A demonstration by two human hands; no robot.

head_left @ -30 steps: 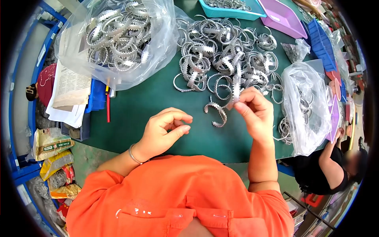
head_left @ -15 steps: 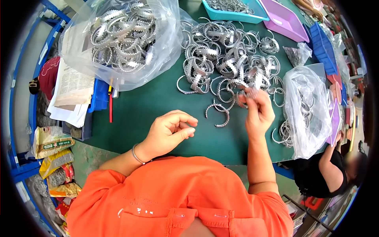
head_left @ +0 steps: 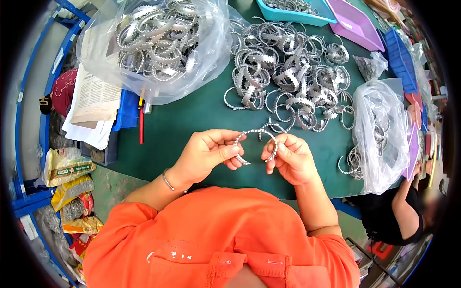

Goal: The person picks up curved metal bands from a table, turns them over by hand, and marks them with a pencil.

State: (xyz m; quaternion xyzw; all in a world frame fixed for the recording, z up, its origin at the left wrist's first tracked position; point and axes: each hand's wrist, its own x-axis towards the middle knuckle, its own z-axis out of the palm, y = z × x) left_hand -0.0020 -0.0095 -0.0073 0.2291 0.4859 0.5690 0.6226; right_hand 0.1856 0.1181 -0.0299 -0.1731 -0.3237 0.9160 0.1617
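The toothed ring (head_left: 256, 131) is above the table (head_left: 177, 126), just in from the middle of the near edge. The left hand (head_left: 210, 152) pinches its left end between thumb and fingers; the right hand (head_left: 293, 161) pinches its right end likewise. The gap in the ring faces the near edge.

Risks, as judged: uneven pull at the two ends could twist the thin band or spread its gap out of round. A loose pinch could let it spring free and drop over the near edge. The teeth could prick the fingertips. The loose ring (head_left: 274, 126) just beyond could hook it if it is lowered there.

Materials: the ring appears to be bright, springy metal, a narrow C-shaped strip with a notched edge. The pile of rings (head_left: 261, 58) toward the far edge looks alike, shiny and tangled. The large bag (head_left: 161, 93) toward the far left corner and the small bag (head_left: 377, 175) at the right edge are clear, wrinkled plastic. The table surface is smooth, dark green.
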